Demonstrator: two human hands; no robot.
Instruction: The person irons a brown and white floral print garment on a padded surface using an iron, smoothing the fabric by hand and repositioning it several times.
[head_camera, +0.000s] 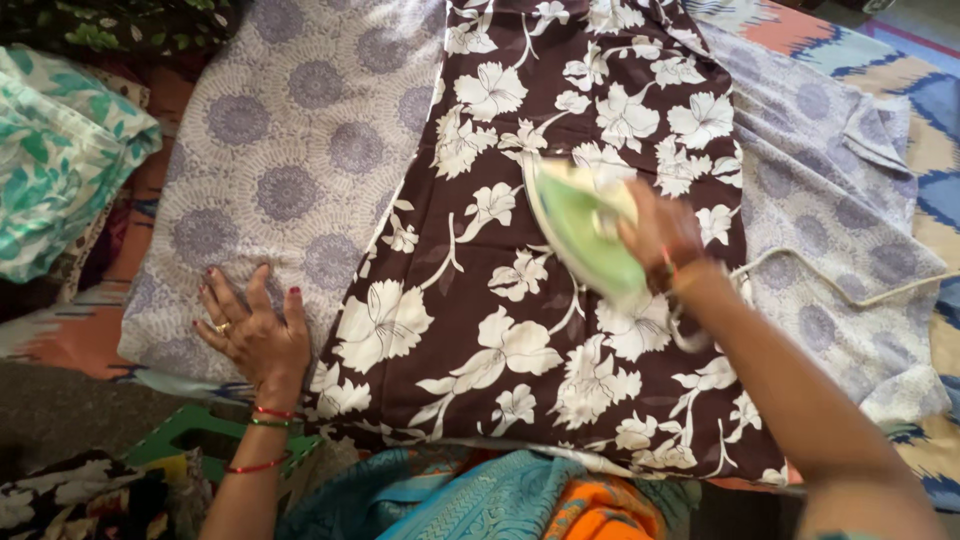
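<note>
Brown floral cloth (520, 330) lies spread across frame centre, over a lavender patterned sheet (290, 170). Right hand (660, 235) wraps its fingers around a green iron (585, 235) resting on the cloth, motion-blurred. Left hand (255, 330), fingers splayed, presses flat on the sheet at lower left, beside the cloth's edge.

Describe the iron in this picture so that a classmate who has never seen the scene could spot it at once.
Start at the pale lilac patterned sheet that covers the surface, then find the brown cloth with white flowers lying down its middle. On that cloth, gripped by the right hand, sits the iron. It is the only hard, plain thing there: light green and cream, blurred, among printed fabrics.
</note>
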